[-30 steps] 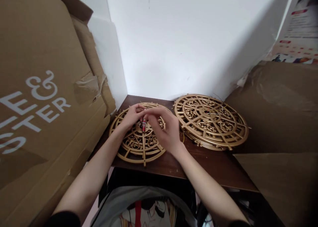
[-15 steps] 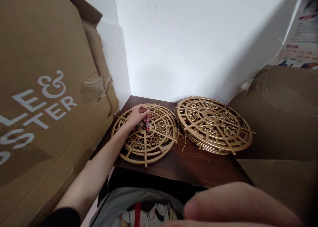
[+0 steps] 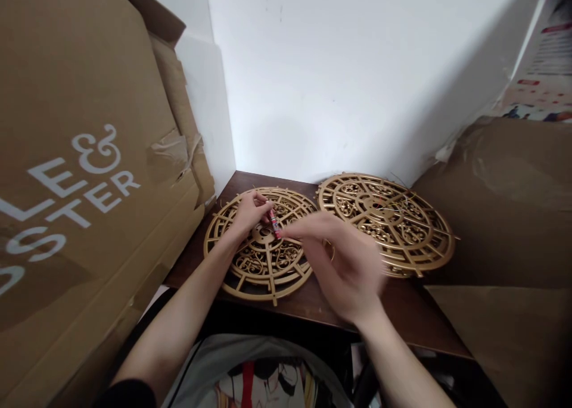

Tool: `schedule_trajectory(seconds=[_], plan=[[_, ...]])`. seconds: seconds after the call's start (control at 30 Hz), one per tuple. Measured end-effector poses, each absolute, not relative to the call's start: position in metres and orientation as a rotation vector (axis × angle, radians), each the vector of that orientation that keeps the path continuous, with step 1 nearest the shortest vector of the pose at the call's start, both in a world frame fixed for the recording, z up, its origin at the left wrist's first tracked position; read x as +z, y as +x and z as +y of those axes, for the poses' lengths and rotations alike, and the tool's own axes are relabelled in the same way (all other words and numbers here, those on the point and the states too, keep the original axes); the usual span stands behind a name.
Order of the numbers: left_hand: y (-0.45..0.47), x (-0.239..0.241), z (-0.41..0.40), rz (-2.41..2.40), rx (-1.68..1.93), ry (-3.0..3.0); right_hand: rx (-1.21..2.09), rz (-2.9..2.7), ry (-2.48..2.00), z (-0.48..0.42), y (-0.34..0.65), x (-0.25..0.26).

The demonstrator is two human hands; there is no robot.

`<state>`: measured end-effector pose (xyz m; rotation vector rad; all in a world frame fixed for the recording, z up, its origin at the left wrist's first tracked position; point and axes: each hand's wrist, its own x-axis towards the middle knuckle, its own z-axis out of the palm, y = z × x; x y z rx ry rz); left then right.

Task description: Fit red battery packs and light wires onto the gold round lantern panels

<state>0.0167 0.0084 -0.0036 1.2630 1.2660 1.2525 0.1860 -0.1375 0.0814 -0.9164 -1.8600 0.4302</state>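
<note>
My left hand (image 3: 252, 211) is closed on a small red tube with a printed label (image 3: 274, 222), tilted over the hub of the gold openwork disc (image 3: 274, 292). The disc lies flat on a dark wooden table, with another rim showing beneath it. My right hand (image 3: 344, 259) is blurred by motion over the disc's right side. Its fingers stretch toward the tube's lower end, thumb apart, and nothing shows in them. Whether its fingertips touch the tube I cannot tell.
A stack of similar gold discs (image 3: 386, 223) sits at the right on the dark table (image 3: 313, 304). A large cardboard box (image 3: 89, 98) rises at the left. More cardboard (image 3: 504, 211) stands at the right, and a white wall (image 3: 335, 86) closes off the back.
My right hand has moved from close to the camera at the lower right to beside the tube. The tube has tilted slightly in my left hand, and the left disc has shifted a little.
</note>
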Motion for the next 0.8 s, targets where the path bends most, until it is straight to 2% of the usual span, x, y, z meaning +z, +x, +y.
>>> schedule_trajectory(seconds=[0.17, 0.3, 0.43, 0.67, 0.8], plan=[[0.009, -0.006, 0.011, 1.188, 1.234, 1.193, 0.428, -1.948, -1.127, -0.049, 0.163, 0.02], [0.004, -0.009, 0.017, 1.165, 1.198, 1.13, 0.384, -2.094, -1.294, -0.026, 0.156, -0.011], [0.003, -0.012, 0.017, 1.126, 1.213, 1.157, 0.289, -2.138, -1.268, -0.018, 0.153, -0.022], [0.003, -0.014, 0.016, 1.116, 1.201, 1.28, 0.499, -1.948, -1.188, -0.013, 0.159, -0.025], [0.001, -0.015, 0.016, 1.044, 1.186, 1.264, 0.509, -1.853, -1.142, -0.014, 0.161, -0.024]])
